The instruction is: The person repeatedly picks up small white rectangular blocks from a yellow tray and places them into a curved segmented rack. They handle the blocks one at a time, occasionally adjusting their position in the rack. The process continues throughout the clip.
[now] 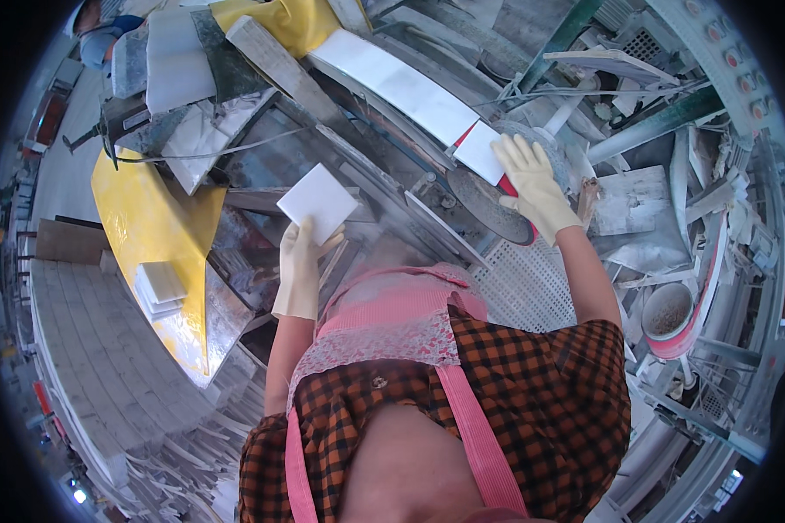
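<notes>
My left hand (300, 270), in a cream rubber glove, grips a white square tile (317, 204) by its lower edge and holds it up in front of my apron. My right hand (532, 179), gloved alike, lies with its fingers stretched out at the right edge of a second white tile (481, 151). That tile sits at the near end of a long white strip (397, 80), with a red wedge-shaped mark where they meet. Just below the right hand is a dark, red-rimmed curved belt or wheel (488, 205). Whether the right palm touches it is hidden.
A small stack of white tiles (160, 286) rests on a yellow sheet (153, 209) at left, above a grey slatted surface (96, 340). A perforated white panel (528, 279) lies below the wheel. At right stand a round tub (669, 312) and green metal bars (645, 131).
</notes>
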`<action>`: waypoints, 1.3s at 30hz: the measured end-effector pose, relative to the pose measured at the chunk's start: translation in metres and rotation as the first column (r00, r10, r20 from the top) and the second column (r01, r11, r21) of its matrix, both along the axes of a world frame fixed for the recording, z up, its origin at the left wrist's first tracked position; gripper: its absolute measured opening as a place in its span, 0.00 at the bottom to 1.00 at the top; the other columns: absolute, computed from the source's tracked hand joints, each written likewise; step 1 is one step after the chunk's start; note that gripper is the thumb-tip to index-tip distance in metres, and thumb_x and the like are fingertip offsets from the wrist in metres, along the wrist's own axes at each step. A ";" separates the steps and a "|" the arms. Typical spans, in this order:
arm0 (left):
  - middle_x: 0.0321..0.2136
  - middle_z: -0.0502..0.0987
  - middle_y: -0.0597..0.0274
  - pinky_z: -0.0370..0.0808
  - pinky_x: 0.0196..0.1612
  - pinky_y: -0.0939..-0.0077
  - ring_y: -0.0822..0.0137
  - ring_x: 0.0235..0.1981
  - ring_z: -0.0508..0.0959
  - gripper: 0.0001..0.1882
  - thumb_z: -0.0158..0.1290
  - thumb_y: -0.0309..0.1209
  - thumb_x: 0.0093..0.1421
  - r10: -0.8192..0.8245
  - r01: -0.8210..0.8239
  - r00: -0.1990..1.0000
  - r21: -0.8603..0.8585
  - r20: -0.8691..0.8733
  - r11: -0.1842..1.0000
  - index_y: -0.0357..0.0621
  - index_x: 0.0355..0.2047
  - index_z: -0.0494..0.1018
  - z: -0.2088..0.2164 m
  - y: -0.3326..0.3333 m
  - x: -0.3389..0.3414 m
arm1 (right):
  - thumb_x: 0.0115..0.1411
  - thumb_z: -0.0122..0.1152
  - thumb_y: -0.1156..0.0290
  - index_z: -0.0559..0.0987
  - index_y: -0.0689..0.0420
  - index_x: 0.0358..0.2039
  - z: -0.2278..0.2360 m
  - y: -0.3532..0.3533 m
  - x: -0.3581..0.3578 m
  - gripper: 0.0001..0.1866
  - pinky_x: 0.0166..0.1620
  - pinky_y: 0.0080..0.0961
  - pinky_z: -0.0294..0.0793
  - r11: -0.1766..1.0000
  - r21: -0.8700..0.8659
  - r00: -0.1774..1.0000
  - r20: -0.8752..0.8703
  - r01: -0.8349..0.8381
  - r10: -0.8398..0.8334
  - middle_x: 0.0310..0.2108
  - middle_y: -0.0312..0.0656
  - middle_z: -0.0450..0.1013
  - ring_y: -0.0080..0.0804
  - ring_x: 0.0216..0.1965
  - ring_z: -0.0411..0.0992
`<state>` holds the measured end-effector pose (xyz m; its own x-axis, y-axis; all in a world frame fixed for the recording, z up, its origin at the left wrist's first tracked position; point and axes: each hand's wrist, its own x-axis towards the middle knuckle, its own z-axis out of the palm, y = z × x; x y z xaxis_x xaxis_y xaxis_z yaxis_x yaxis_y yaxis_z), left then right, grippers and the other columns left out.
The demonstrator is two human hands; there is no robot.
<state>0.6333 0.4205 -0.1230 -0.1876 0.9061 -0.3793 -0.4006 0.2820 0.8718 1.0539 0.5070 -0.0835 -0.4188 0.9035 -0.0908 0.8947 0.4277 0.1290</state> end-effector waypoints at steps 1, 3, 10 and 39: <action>0.46 0.80 0.45 0.87 0.43 0.65 0.54 0.42 0.85 0.24 0.52 0.42 0.72 -0.003 0.003 1.000 0.021 0.016 1.000 0.32 0.56 0.70 -0.002 -0.002 0.000 | 0.55 0.71 0.57 0.56 0.53 0.73 -0.012 0.001 0.002 0.50 0.74 0.46 0.47 1.000 0.029 0.996 -0.085 -0.004 0.007 0.73 0.47 0.54 0.46 0.74 0.50; 0.47 0.80 0.45 0.87 0.43 0.65 0.54 0.42 0.85 0.24 0.52 0.42 0.72 0.031 -0.032 0.999 0.033 0.037 0.999 0.32 0.56 0.69 -0.004 -0.004 0.002 | 0.54 0.72 0.55 0.56 0.52 0.73 -0.036 0.009 -0.007 0.51 0.74 0.49 0.46 0.998 0.057 0.978 -0.209 -0.008 0.020 0.73 0.46 0.53 0.45 0.74 0.50; 0.47 0.80 0.45 0.86 0.42 0.65 0.51 0.43 0.85 0.23 0.51 0.40 0.72 0.174 -0.172 0.983 -0.042 0.058 0.984 0.33 0.57 0.68 -0.006 -0.012 0.004 | 0.63 0.62 0.60 0.64 0.57 0.68 -0.049 0.032 -0.009 0.35 0.70 0.46 0.59 0.981 0.178 0.941 -0.339 0.079 -0.014 0.66 0.47 0.66 0.42 0.68 0.63; 0.36 0.83 0.45 0.82 0.32 0.73 0.63 0.28 0.86 0.24 0.47 0.39 0.66 0.199 -0.379 0.784 -0.201 -0.588 0.903 0.25 0.48 0.75 0.097 -0.132 -0.182 | 0.65 0.64 0.61 0.72 0.63 0.59 0.015 0.102 -0.129 0.27 0.43 0.37 0.77 0.996 -0.045 0.772 -0.630 0.079 -0.089 0.40 0.48 0.81 0.37 0.38 0.79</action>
<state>0.4512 0.2884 -0.0256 -0.6771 0.6365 -0.3693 0.0067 0.5072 0.8618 0.9252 0.6091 -0.0686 -0.3096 0.9385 0.1529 0.8055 0.3443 -0.4823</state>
